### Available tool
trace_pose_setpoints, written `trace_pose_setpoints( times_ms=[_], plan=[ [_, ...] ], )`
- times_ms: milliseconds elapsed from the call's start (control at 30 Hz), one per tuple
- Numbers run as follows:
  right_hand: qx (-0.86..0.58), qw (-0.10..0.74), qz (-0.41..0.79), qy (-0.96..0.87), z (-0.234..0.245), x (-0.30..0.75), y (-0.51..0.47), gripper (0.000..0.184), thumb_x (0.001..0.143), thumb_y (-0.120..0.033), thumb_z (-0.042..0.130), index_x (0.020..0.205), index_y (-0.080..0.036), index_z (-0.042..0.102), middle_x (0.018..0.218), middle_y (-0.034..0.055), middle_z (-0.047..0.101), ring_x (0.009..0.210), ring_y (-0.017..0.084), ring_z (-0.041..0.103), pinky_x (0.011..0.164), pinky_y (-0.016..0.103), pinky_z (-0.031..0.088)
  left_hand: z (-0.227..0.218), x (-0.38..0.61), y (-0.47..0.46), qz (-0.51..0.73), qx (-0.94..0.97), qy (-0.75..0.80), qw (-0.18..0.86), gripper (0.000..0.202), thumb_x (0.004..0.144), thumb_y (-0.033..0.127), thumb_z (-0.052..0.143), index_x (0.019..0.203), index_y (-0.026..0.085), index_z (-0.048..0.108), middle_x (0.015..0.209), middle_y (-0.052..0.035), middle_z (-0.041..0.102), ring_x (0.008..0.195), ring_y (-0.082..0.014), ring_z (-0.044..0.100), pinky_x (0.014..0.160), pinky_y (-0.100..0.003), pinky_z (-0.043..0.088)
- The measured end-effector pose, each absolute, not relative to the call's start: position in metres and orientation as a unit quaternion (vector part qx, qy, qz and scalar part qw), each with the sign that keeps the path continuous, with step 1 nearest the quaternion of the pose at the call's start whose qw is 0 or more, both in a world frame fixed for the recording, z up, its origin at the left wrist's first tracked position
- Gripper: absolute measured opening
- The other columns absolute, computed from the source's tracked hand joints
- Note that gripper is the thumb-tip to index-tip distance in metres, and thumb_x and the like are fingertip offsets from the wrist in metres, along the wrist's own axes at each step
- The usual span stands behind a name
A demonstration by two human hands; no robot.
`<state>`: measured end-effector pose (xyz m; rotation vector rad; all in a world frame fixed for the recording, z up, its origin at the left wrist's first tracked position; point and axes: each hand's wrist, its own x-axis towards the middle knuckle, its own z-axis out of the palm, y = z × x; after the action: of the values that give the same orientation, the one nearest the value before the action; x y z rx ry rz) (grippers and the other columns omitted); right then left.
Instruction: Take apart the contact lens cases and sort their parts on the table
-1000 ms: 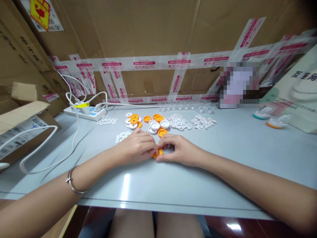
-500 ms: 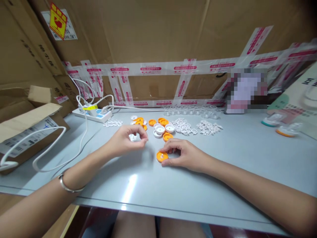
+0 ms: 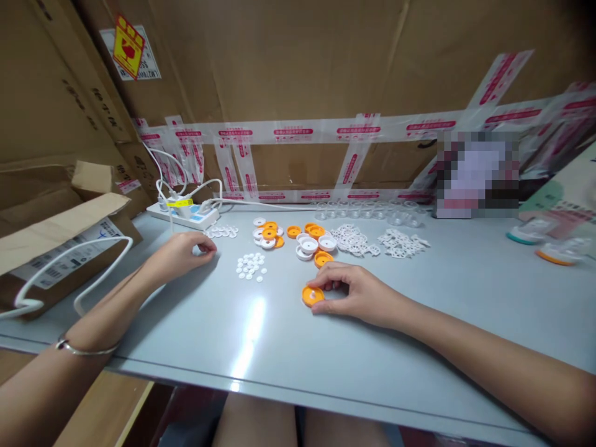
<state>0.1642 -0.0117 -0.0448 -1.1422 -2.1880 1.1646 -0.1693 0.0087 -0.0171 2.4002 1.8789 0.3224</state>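
Observation:
My right hand point(image 3: 349, 287) grips a shallow round orange plastic cap point(image 3: 307, 297) by its rim, thumb in front and fingers behind. A small whitish piece point(image 3: 313, 295) stands at the cap's centre. My left hand point(image 3: 189, 256) is low over the table on the left with its fingers curled in; whatever its fingertips hold, if anything, is hidden. Just beyond its fingertips lie small white parts point(image 3: 224, 231) in rows. Between my hands is a cluster of small white discs point(image 3: 250, 266). Behind them lie orange and white wheel-like discs point(image 3: 269, 234) and more caps point(image 3: 323, 259).
White spoked pieces point(image 3: 352, 239) and a second pile of white pieces point(image 3: 401, 243) lie back right, before clear cups point(image 3: 367, 211). A power strip point(image 3: 184, 214), cables, and an opened carton point(image 3: 69, 242) occupy the left. Two clear-topped items point(image 3: 556, 253) stand far right.
My left hand has moved left, from above the small white discs to beside the rows of white parts, uncovering the discs. The right hand keeps its grip on the orange cap. The view has shifted slightly.

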Motion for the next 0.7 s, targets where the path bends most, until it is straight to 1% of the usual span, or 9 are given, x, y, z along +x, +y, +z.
trace_pose_setpoints(
  times_ms=[167, 233, 333, 433, 533, 600, 700],
  plan=[
    [-0.408, 0.205, 0.413, -0.788, -0.046, 0.165, -0.011, 0.032, 0.063, -0.036, 0.07, 0.088, -0.017, 0.068, 0.086, 0.0035, 0.065, 0.08, 0.016, 0.055, 0.073, 0.029, 0.043, -0.016, -0.169, 0.011, 0.08, 0.788, 0.61, 0.015, 0.025, 0.072, 0.037, 0.046, 0.079, 0.02, 0.063, 0.083, -0.0034, 0.068, 0.077, -0.0196, 0.061, 0.071, -0.027, 0.044],
    [-0.407, 0.205, 0.409, -0.79, -0.046, 0.165, -0.011, 0.033, 0.063, -0.037, 0.071, 0.089, -0.017, 0.068, 0.086, 0.0033, 0.065, 0.079, 0.016, 0.054, 0.072, 0.028, 0.043, -0.012, -0.165, 0.01, 0.091, 0.784, 0.614, -0.008, 0.023, 0.071, 0.036, 0.047, 0.08, 0.02, 0.062, 0.084, -0.0039, 0.066, 0.077, -0.0198, 0.06, 0.07, -0.028, 0.044],
    [-0.404, 0.207, 0.406, -0.794, -0.046, 0.165, -0.01, 0.032, 0.063, -0.037, 0.07, 0.089, -0.017, 0.067, 0.086, 0.0033, 0.065, 0.079, 0.016, 0.054, 0.071, 0.028, 0.043, -0.004, -0.147, 0.004, 0.117, 0.775, 0.618, -0.053, 0.018, 0.071, 0.033, 0.049, 0.075, 0.018, 0.058, 0.081, -0.0044, 0.064, 0.074, -0.0191, 0.059, 0.064, -0.027, 0.043],
    [-0.402, 0.209, 0.403, -0.795, -0.046, 0.166, -0.01, 0.032, 0.063, -0.036, 0.071, 0.089, -0.017, 0.067, 0.087, 0.0033, 0.065, 0.078, 0.015, 0.054, 0.07, 0.027, 0.042, 0.0, -0.116, -0.006, 0.148, 0.804, 0.571, -0.071, 0.018, 0.077, 0.031, 0.046, 0.074, 0.017, 0.057, 0.079, -0.0044, 0.062, 0.071, -0.0177, 0.057, 0.063, -0.027, 0.042],
    [-0.398, 0.212, 0.402, -0.797, -0.045, 0.166, -0.01, 0.032, 0.063, -0.035, 0.071, 0.089, -0.017, 0.067, 0.086, 0.003, 0.065, 0.077, 0.015, 0.053, 0.07, 0.027, 0.042, -0.003, -0.078, -0.017, 0.18, 0.861, 0.474, -0.037, 0.019, 0.082, 0.023, 0.042, 0.08, 0.017, 0.059, 0.082, -0.005, 0.062, 0.076, -0.0166, 0.057, 0.069, -0.027, 0.042],
    [-0.389, 0.216, 0.401, -0.801, -0.046, 0.166, -0.01, 0.031, 0.064, -0.035, 0.071, 0.09, -0.017, 0.066, 0.086, 0.0027, 0.064, 0.077, 0.015, 0.053, 0.07, 0.026, 0.042, -0.007, -0.055, -0.022, 0.176, 0.892, 0.416, 0.027, 0.016, 0.083, 0.02, 0.044, 0.082, 0.017, 0.06, 0.082, -0.0046, 0.062, 0.078, -0.0157, 0.057, 0.07, -0.026, 0.043],
    [-0.371, 0.219, 0.393, -0.812, -0.047, 0.167, -0.01, 0.027, 0.066, -0.034, 0.07, 0.087, -0.018, 0.065, 0.08, 0.0017, 0.062, 0.075, 0.014, 0.053, 0.068, 0.026, 0.042, -0.013, -0.029, -0.023, 0.153, 0.915, 0.355, 0.113, 0.011, 0.082, 0.02, 0.051, 0.082, 0.017, 0.062, 0.08, -0.0033, 0.062, 0.076, -0.0147, 0.057, 0.068, -0.025, 0.042]
  ],
)
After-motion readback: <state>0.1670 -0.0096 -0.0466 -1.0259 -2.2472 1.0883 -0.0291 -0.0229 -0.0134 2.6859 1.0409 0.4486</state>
